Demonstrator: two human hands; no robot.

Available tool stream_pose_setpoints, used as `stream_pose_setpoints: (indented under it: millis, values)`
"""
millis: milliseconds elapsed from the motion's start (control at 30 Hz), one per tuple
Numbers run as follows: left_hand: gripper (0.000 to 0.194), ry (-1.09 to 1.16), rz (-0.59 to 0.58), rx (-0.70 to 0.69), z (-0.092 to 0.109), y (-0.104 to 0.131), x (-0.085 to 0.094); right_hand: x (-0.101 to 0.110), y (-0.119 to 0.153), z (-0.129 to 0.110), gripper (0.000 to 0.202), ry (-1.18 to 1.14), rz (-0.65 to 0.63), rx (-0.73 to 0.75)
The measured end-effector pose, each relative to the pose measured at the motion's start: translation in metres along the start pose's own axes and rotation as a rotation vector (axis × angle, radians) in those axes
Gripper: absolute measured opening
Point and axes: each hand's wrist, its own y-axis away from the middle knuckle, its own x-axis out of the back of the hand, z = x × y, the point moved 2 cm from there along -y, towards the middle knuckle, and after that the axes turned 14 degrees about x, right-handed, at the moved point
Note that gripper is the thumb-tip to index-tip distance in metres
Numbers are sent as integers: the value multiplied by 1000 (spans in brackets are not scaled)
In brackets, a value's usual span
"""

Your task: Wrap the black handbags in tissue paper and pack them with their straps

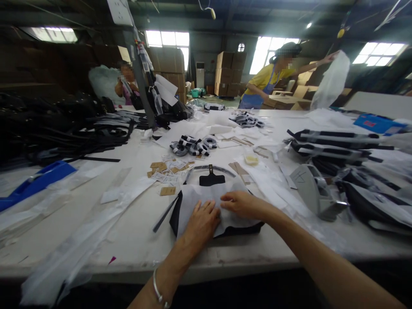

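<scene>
Black handbag (175, 218), probably light and pliable, best held by its sides; atop its tissue paper (189, 195), left hand (203, 221) lies flat, right hand (236, 204) half-curled, grip unclear.

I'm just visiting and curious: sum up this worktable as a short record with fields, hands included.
Left hand: flat on a white sheet
Right hand: on the same sheet
Under sheet: black bag
Beyond bag: brown tags, wrapped coils
Right side: grey tape dispenser
Background: person in yellow top holding translucent plastic
</scene>
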Motion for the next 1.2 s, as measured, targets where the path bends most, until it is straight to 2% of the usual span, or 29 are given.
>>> stream_pose_setpoints:
  millis: [67,133,233,333,433,533,667,733,833,900,1067,1200]
  values:
    - [27,13,8,4,2,-1,0,21,-34,1,24,86,88,-149]
    - [27,22,11,7,1,-1,0,31,-71,4,24,149,190,-284]
    - [27,35,5,14,0,0,0,26,-117,16,31,188,278,-429]
    - [26,49,-2,15,0,0,1,11,-135,33,26,189,322,-481]
    - [24,69,-9,17,0,0,2,5,-126,38,25,206,390,-430]
    - [25,110,-5,20,0,0,4,3,-99,26,26,252,457,-311]
    - [28,233,-3,41,-1,1,6,-14,-57,5,31,430,565,126]
    - [34,346,3,72,-5,0,7,-30,-44,6,24,498,482,263]
    - [36,486,11,177,-12,-4,13,-50,-40,20,18,524,258,154]
    - [31,466,-18,216,-17,-10,20,-56,-41,27,20,521,190,64]
    - [25,230,-168,128,-23,-33,41,-58,-40,29,23,569,231,39]
    - [19,77,-144,176,-21,-53,44,-61,-37,30,26,596,259,39]
